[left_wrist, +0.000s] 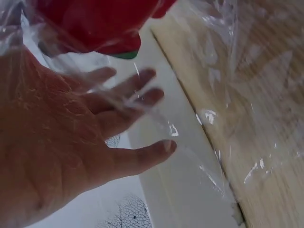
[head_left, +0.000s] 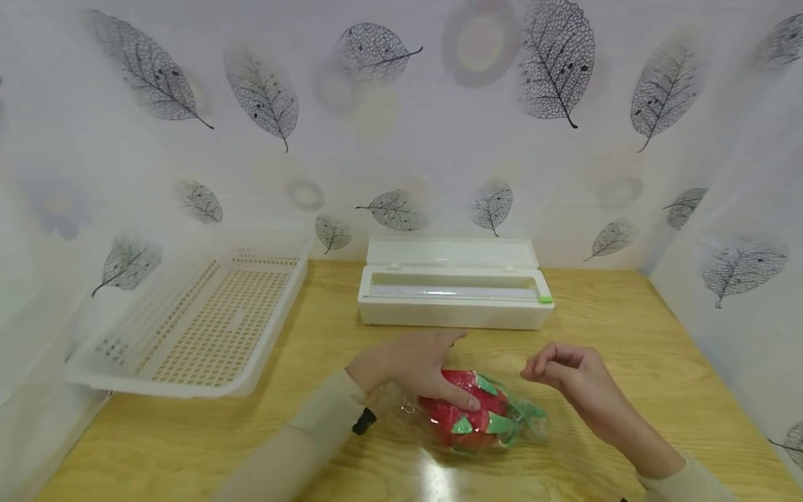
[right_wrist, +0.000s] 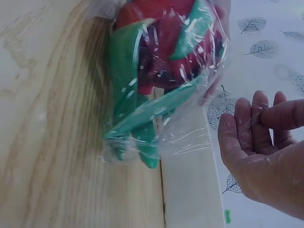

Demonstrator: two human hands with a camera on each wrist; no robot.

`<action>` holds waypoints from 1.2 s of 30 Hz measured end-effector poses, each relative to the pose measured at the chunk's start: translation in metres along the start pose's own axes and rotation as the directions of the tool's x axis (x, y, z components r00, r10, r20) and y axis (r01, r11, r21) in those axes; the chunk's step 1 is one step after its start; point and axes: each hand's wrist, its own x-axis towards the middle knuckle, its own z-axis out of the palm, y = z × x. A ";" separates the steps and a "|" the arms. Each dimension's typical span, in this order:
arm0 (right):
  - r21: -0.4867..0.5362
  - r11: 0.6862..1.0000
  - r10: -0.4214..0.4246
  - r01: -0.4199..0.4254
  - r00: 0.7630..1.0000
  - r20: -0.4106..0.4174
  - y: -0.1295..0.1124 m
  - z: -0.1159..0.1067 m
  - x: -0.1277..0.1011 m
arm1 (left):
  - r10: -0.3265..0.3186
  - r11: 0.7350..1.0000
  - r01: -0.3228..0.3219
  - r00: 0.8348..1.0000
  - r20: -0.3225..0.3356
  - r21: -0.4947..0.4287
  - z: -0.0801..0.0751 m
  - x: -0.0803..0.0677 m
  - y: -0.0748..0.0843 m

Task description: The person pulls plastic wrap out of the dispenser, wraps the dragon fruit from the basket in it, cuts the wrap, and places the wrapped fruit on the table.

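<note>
A red dragon fruit (head_left: 464, 418) with green scales lies on the table, covered in clear, crinkled plastic wrap (right_wrist: 185, 137). My left hand (head_left: 414, 366) reaches over its left side, the thumb lying on the fruit. The other left fingers are extended and spread in the left wrist view, with film near them. To the right of the fruit is my right hand (head_left: 583, 390), fingers bent and thumb against them. Thin film stretches from the fruit's green tips toward those right fingertips (right_wrist: 243, 114), which pinch its edge. The fruit's underside is hidden.
Behind the fruit stands an open white wrap dispenser (head_left: 454, 315), its lid raised, with a film roll (head_left: 454, 291) inside and a green slider at its right end. A white perforated basket (head_left: 266, 348) sits at the left. Leaf-patterned curtain (head_left: 433, 139) encloses the wooden table (head_left: 615, 321).
</note>
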 end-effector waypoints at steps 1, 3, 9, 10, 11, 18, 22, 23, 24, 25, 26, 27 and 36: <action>-0.001 1.000 -0.007 0.007 1.000 0.010 0.001 0.000 -0.001 | -0.010 1.000 0.010 1.000 0.020 -0.025 -0.002 0.002 -0.001; -0.006 1.000 -0.023 0.023 0.999 0.027 0.004 0.001 -0.003 | -0.013 0.998 0.015 0.999 0.045 -0.056 -0.006 0.006 -0.003; -0.080 0.996 -0.033 0.032 0.999 -0.010 0.008 0.005 -0.008 | -0.020 0.999 0.023 0.997 0.078 -0.047 -0.008 0.012 -0.013; -0.103 0.994 -0.027 0.024 0.999 -0.027 0.008 0.005 -0.009 | -0.027 0.998 0.031 0.996 0.081 -0.055 -0.007 0.012 -0.015; -0.128 0.992 -0.023 0.017 0.999 -0.043 0.009 0.005 -0.010 | -0.036 0.997 0.042 0.996 0.086 -0.067 -0.007 0.013 -0.017; -0.291 0.956 -0.028 0.022 1.000 -0.014 0.012 0.012 -0.024 | -0.031 0.973 0.044 0.998 0.061 -0.225 -0.007 0.009 -0.025; -0.425 0.904 -0.052 0.048 0.999 0.002 0.011 0.020 -0.030 | 0.000 0.972 -0.020 0.996 -0.086 -0.234 -0.020 -0.004 -0.026; -0.457 0.888 -0.058 0.047 0.998 -0.010 0.011 0.023 -0.031 | 0.018 0.973 -0.043 0.993 -0.114 -0.226 -0.023 -0.008 -0.026; -0.488 0.872 -0.063 0.042 0.998 -0.026 0.010 0.025 -0.031 | 0.039 0.975 -0.067 0.991 -0.130 -0.212 -0.026 -0.012 -0.026; -0.512 0.859 -0.064 0.034 0.997 -0.042 0.010 0.027 -0.032 | 0.062 0.975 -0.089 0.989 -0.136 -0.202 -0.029 -0.016 -0.027; -0.533 0.846 -0.064 0.026 0.997 -0.053 0.010 0.029 -0.032 | 0.072 0.975 -0.098 0.989 -0.132 -0.198 -0.031 -0.020 -0.027; -0.549 0.836 -0.059 0.015 0.996 -0.064 0.010 0.031 -0.031 | 0.078 0.975 -0.103 0.989 -0.127 -0.199 -0.032 -0.025 -0.029; -0.666 0.745 -0.058 0.047 0.998 0.004 0.016 0.033 -0.028 | -0.139 0.990 0.138 0.987 -0.077 -0.009 -0.018 -0.032 -0.061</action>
